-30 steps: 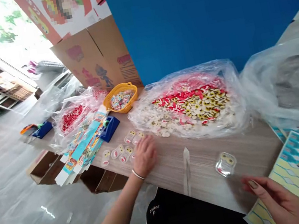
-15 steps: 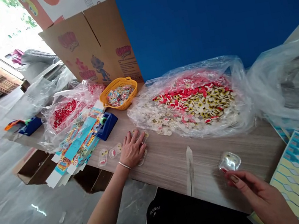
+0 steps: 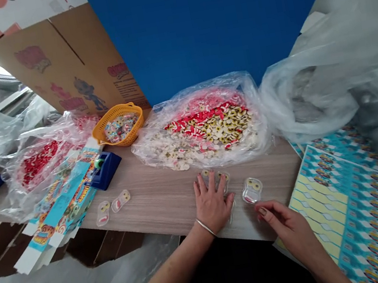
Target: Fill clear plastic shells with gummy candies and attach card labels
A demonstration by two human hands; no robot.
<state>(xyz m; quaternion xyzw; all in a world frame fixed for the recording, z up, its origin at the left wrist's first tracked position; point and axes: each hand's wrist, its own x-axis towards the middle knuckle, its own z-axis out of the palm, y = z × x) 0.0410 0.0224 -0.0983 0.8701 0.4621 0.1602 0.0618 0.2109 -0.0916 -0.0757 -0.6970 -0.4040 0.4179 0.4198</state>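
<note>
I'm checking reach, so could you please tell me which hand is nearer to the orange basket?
Left. The left hand lies spread over clear packs, to the right of the orange basket and nearer the person; the right hand is farther right, by another pack.

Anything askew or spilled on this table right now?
The printed cards beside the blue tape dispenser look askew: fanned unevenly and jutting past the table's front edge. Two clear packs lie apart from those under the left hand. No definite spill shows.
</note>
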